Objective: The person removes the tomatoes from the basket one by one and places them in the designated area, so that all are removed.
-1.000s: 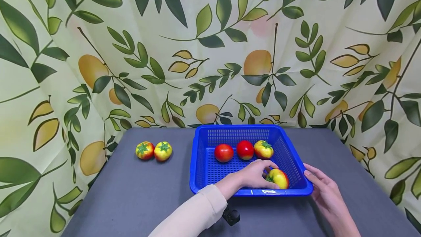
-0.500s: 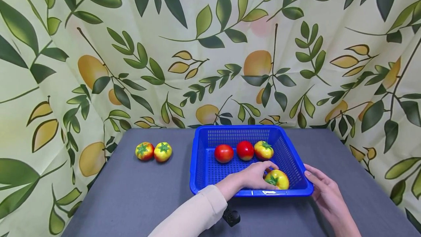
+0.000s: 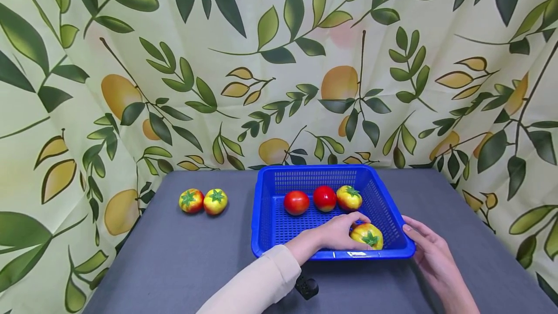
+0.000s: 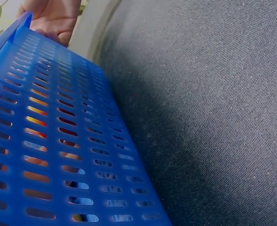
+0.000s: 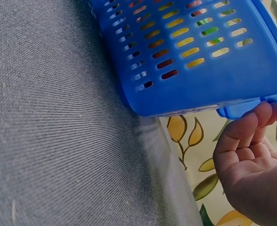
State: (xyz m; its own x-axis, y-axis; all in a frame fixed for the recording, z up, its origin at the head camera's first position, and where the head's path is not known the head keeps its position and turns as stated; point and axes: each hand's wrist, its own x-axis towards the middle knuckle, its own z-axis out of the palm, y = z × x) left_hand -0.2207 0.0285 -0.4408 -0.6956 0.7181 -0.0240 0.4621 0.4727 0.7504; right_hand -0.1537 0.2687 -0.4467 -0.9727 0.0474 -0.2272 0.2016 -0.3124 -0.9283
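Note:
My left hand point(image 3: 342, 231) reaches over the near rim of a blue plastic basket point(image 3: 257, 217) and holds a yellow-red tomato point(image 3: 366, 234) with a green star-shaped top, in the near right corner. The tomato's top faces up and toward the camera. At the basket's right near corner my right hand point(image 3: 433, 256) grips the rim, thumb above and fingers curled beneath, as the right hand point(image 5: 251, 155) in the right wrist view also shows. Two red tomatoes point(image 3: 297, 203) and another yellow one point(image 3: 349, 198) sit farther back inside. The left wrist view shows the slotted basket wall point(image 4: 58, 127), which hides the left fingers.
Two yellow-red tomatoes point(image 3: 215, 201) lie side by side on the grey tabletop point(image 3: 174, 265), left of the basket. A small black object point(image 3: 307, 287) shows beside the left sleeve point(image 3: 261, 280). A leaf-and-fruit patterned curtain point(image 3: 279, 86) surrounds the table's back and sides.
The tomato under my left hand has turned, its green top shifting from the left side to the middle right. Both hands and the basket stay in place.

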